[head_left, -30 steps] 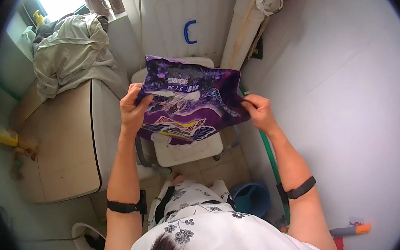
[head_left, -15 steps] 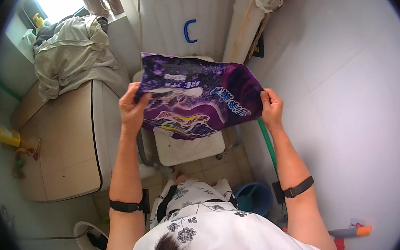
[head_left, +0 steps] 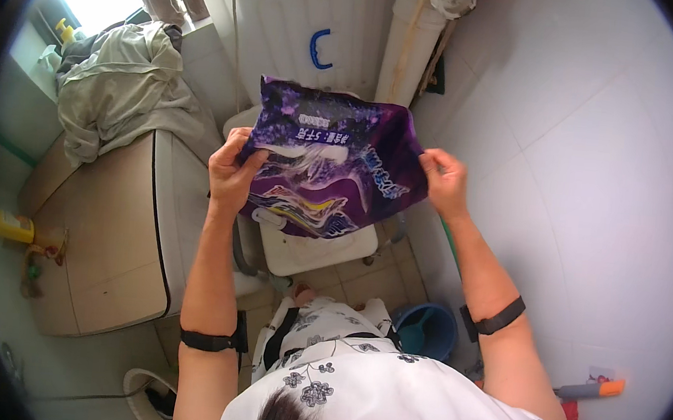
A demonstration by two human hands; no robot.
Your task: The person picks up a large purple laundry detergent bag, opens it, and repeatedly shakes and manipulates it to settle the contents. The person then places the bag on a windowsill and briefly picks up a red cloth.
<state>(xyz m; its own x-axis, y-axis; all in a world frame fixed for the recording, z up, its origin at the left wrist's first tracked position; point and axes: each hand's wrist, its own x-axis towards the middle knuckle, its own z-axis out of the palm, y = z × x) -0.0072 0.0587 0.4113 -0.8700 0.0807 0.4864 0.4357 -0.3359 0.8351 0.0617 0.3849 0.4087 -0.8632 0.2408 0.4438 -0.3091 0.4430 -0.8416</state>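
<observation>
Left hand [head_left: 234, 172]: thumb and fingers clamped on left edge of purple printed rectangular plastic bag [head_left: 316, 172], spread above white round-cornered flat panel [head_left: 320, 257]. Right hand [head_left: 444, 184]: pinching right edge. Step: holding bag spread; next move probably calls for firm pinches, film looks limp.

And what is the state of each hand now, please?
Left hand: closed, holding the purple bag by its left edge.
Right hand: closed, holding the same bag by its right edge.
</observation>
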